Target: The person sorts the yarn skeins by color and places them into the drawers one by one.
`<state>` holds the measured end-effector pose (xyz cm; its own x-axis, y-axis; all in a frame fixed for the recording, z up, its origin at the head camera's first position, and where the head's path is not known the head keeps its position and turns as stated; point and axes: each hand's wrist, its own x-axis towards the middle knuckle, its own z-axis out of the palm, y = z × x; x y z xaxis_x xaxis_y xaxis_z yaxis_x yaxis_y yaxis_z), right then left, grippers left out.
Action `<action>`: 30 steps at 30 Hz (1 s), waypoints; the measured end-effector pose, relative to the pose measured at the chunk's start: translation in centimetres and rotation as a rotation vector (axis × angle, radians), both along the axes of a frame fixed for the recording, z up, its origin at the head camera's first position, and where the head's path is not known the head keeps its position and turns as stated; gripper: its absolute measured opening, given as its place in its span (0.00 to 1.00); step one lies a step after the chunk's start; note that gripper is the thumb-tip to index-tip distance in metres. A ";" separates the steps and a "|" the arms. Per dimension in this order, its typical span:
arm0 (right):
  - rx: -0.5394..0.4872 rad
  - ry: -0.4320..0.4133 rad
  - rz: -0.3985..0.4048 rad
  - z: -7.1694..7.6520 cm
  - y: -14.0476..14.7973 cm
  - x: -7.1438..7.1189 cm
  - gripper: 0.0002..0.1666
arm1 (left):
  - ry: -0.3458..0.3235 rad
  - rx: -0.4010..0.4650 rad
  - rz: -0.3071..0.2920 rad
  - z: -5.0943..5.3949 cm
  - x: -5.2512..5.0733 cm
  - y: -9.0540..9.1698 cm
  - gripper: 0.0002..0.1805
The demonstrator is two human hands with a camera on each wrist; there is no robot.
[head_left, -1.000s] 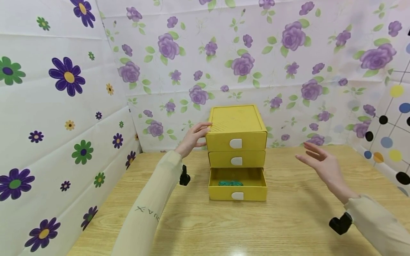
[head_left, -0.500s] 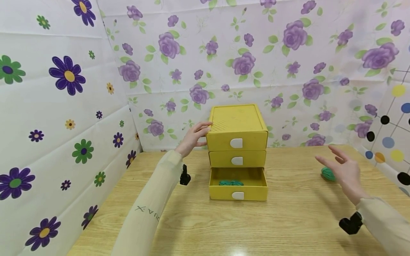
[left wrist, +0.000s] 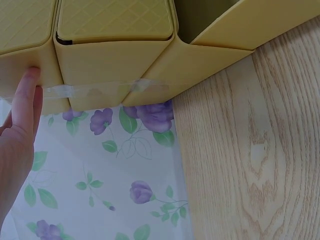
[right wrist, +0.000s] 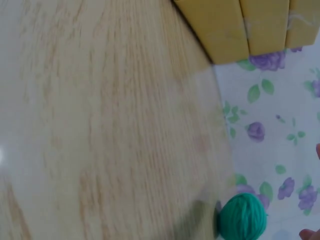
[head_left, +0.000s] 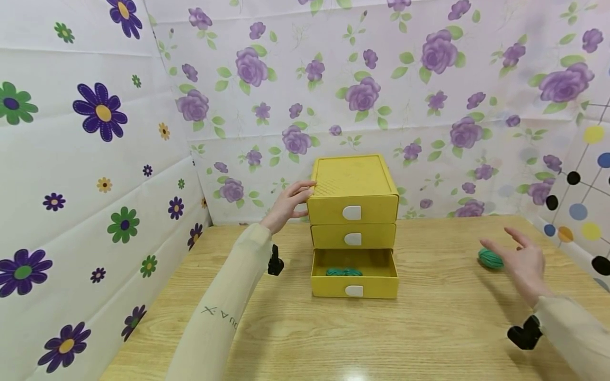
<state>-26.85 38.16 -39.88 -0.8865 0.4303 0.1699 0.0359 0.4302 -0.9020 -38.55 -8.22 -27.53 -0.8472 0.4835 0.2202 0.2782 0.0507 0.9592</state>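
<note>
A yellow three-drawer box (head_left: 355, 177) stands at the back of the table, its bottom drawer (head_left: 329, 289) pulled out. Inside that drawer lies a teal skein-like bundle (head_left: 344, 272). My left hand (head_left: 286, 206) rests against the box's upper left edge; in the left wrist view a straight finger (left wrist: 23, 102) touches the side wall. To the right, my right hand (head_left: 524, 267) hovers with loosely bent fingers, apart from a green ball of yarn (head_left: 489, 259). The right wrist view shows the yarn ball (right wrist: 243, 218) at the bottom, with only fingertips at the right edge.
The wooden table (head_left: 305, 338) reaches to a flowered cloth wall (head_left: 286, 106) behind the box. Another patterned wall (head_left: 95, 174) runs along the left, and a dotted one (head_left: 588, 211) along the right.
My right hand has moved right and slightly toward me, and the green yarn ball has come into sight behind it. The left hand and the box have stayed put.
</note>
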 end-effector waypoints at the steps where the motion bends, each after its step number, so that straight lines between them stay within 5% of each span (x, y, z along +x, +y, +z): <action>1: 0.006 -0.010 -0.006 -0.2 0.1 -0.1 0.53 | 0.000 0.000 -0.001 0.0 0.0 0.0 0.23; 10: -0.030 -0.089 -0.047 -1.4 0.9 -0.6 0.58 | -0.006 -0.002 -0.003 0.0 0.0 -0.1 0.23; 30: 0.026 -0.173 -0.094 -3.2 1.7 -1.7 0.52 | -0.009 0.001 0.001 0.1 0.1 -0.1 0.23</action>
